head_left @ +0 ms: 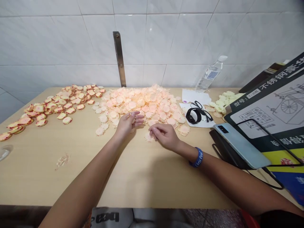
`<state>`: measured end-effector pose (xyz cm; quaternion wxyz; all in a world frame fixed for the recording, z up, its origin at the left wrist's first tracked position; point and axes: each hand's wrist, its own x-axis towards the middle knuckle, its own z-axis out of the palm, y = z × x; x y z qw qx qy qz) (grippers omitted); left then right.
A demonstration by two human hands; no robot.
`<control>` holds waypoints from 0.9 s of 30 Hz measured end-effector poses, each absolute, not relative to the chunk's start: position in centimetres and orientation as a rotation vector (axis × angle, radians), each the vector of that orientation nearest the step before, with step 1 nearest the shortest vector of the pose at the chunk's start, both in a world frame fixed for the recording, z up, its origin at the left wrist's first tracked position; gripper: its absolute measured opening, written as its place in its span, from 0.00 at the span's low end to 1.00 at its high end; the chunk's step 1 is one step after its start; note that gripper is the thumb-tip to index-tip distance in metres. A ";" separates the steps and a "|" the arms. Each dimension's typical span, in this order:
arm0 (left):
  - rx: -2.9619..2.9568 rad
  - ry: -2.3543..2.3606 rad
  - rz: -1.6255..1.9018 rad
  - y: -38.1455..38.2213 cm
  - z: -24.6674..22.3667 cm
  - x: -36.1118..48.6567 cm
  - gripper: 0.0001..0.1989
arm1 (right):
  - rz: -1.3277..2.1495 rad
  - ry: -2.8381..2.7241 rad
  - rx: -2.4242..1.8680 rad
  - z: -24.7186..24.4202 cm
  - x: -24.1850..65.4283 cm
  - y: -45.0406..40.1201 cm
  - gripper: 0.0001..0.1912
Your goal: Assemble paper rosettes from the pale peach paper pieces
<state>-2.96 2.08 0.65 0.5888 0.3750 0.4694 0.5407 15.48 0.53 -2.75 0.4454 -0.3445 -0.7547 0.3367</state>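
Observation:
My left hand [130,123] is just in front of a heap of thin, pale pink, flower-shaped pieces [142,101] with notched edges. Its fingers stretch out to the right, the palm is partly turned up, and the thumb lies near the index finger. No piece shows clearly in it. My right hand [165,135] is curled, with thumb and fingertips pinched together. At these fingertips is a single pale flower-shaped piece [148,137], low over the table or touching it. Further left lie thicker stacks of similar pieces with red edges [59,107].
The wooden table [133,177] meets a tiled wall. On the right are a plastic bottle [210,74], a black watch [193,116] on white paper, pale green pieces [224,100], a light blue phone [242,145] and a large printed box [280,104]. Small scraps [62,161] lie at the left.

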 end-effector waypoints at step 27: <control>1.124 1.214 1.185 0.8 0.8 -1.3 0.14 | 0.440 -1.818 -0.836 -2.5 15.5 1.2 0.12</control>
